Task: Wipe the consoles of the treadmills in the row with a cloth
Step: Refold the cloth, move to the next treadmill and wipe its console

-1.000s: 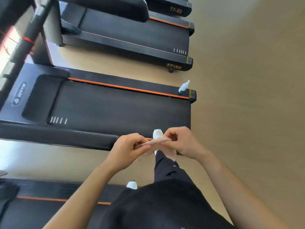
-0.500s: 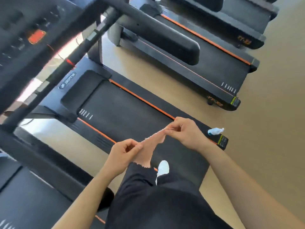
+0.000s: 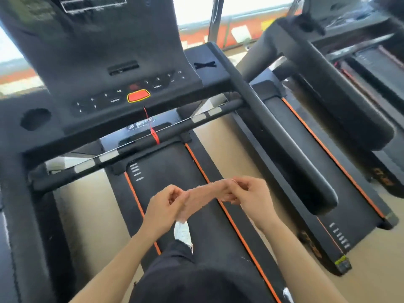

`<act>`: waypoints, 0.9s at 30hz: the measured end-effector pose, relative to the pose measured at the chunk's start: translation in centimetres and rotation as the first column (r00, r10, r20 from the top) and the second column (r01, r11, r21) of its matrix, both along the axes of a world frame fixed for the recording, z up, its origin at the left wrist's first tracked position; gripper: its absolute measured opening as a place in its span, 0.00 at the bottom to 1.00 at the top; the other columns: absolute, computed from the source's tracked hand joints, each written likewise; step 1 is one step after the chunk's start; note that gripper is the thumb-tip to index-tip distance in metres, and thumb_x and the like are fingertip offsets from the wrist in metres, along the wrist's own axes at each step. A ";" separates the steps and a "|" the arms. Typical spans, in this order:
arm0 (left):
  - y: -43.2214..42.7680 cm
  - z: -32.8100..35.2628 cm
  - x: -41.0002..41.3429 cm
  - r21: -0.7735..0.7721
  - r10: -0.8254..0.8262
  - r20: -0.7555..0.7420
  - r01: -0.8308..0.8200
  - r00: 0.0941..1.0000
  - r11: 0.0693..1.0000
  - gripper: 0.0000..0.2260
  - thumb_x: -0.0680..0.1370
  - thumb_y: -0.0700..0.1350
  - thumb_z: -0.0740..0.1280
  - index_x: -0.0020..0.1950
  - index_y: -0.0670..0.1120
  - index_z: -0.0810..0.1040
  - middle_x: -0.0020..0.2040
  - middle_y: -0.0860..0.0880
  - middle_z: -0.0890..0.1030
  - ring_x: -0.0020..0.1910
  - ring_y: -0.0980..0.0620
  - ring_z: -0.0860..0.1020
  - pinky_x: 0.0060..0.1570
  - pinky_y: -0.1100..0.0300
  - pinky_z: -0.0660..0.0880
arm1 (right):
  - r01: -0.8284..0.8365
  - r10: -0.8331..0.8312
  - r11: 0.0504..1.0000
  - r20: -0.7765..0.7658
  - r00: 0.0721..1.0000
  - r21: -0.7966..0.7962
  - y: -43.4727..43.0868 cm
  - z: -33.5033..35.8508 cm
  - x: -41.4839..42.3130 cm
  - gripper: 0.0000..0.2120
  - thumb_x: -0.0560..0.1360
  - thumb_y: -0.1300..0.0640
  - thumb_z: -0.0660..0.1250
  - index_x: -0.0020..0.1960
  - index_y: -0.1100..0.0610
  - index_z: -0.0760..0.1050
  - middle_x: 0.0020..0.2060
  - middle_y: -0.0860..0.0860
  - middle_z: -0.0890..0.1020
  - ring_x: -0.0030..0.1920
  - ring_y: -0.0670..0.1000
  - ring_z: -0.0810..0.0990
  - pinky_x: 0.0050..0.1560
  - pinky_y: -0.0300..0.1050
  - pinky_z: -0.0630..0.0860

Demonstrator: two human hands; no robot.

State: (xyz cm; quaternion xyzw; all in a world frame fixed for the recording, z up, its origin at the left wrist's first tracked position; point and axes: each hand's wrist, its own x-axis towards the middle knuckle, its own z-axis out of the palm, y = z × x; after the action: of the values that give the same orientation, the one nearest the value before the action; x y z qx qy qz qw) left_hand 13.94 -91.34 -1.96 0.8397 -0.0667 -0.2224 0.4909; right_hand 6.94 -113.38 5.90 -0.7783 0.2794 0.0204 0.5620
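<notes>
Cloth (image 3: 205,193), a small pinkish rag, is stretched between the two hands above the belt (image 3: 175,167) of the treadmill the person stands on. It is well short of the console (image 3: 122,62) ahead and touches no part of the machine. The left hand (image 3: 162,206) has a clenched grip on one end, fingers curled round the fabric, and the right hand (image 3: 251,197) pinches the other end. Pulled out like this, the rag looks to be getting opened or refolded before the wipe, so this console is probably not yet started. A red button (image 3: 138,96) edged in yellow sits mid-row on the console, and a red cord (image 3: 153,132) runs from it down to the handlebar (image 3: 135,145). Among the keys, "MODE" and "12" can be read. The logo (image 3: 142,124) on the motor cover and the orange lettering (image 3: 310,243) on the neighbouring treadmill's side are too blurred to read.
</notes>
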 end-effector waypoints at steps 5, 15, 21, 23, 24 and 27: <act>-2.9 3.1 9.1 -0.080 0.149 0.068 -0.143 0.986 0.986 0.06 0.80 0.48 0.72 0.42 0.54 0.82 0.37 0.56 0.83 0.37 0.54 0.81 0.37 0.61 0.77 | 0.025 -0.025 1.000 0.138 0.990 -0.002 -3.6 0.8 10.2 0.07 0.79 0.63 0.69 0.47 0.56 0.86 0.36 0.54 0.87 0.37 0.53 0.86 0.41 0.49 0.84; -9.4 8.9 25.5 -0.146 0.262 0.274 -0.230 0.925 0.962 0.07 0.80 0.40 0.71 0.46 0.53 0.83 0.42 0.58 0.85 0.40 0.58 0.81 0.45 0.62 0.78 | -0.052 0.014 0.996 0.431 0.902 0.076 -10.5 2.9 31.1 0.07 0.79 0.63 0.70 0.52 0.54 0.85 0.44 0.50 0.87 0.46 0.51 0.85 0.50 0.47 0.83; -12.4 13.0 35.0 -0.136 0.375 0.420 -0.352 0.826 0.926 0.06 0.79 0.41 0.72 0.49 0.52 0.81 0.43 0.59 0.83 0.41 0.58 0.81 0.43 0.66 0.77 | -0.256 0.210 0.966 0.500 0.840 0.023 -12.7 5.1 42.8 0.17 0.79 0.61 0.71 0.58 0.39 0.79 0.50 0.39 0.85 0.52 0.42 0.83 0.50 0.36 0.80; -12.9 14.1 38.0 -0.141 0.392 0.476 -0.372 0.787 0.917 0.07 0.79 0.39 0.71 0.47 0.51 0.79 0.42 0.56 0.81 0.37 0.56 0.79 0.41 0.65 0.76 | -0.306 0.282 0.951 0.504 0.816 -0.037 -12.9 5.8 46.1 0.18 0.79 0.59 0.70 0.61 0.38 0.77 0.53 0.38 0.83 0.54 0.42 0.83 0.54 0.38 0.80; -12.9 14.6 39.5 -0.125 0.381 0.515 -0.373 0.768 0.920 0.08 0.79 0.37 0.70 0.46 0.50 0.78 0.41 0.56 0.81 0.37 0.55 0.78 0.40 0.65 0.75 | -0.327 0.311 0.943 0.512 0.801 -0.062 -12.9 6.1 47.6 0.17 0.79 0.58 0.70 0.63 0.40 0.76 0.54 0.38 0.82 0.55 0.42 0.82 0.55 0.38 0.80; -12.4 15.4 43.7 -0.019 0.274 0.691 -0.363 0.668 0.932 0.10 0.78 0.33 0.68 0.47 0.47 0.81 0.43 0.56 0.81 0.40 0.56 0.78 0.43 0.65 0.73 | -0.355 0.392 0.918 0.550 0.737 -0.178 -12.7 6.6 51.8 0.18 0.81 0.58 0.69 0.67 0.43 0.74 0.57 0.37 0.80 0.58 0.39 0.79 0.57 0.38 0.79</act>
State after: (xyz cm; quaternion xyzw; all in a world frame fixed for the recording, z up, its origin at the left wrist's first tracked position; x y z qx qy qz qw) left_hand 57.63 -103.75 13.46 0.8883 -0.0811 0.1879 0.4112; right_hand 58.74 -126.08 12.46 -0.8043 -0.0647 -0.1119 0.5800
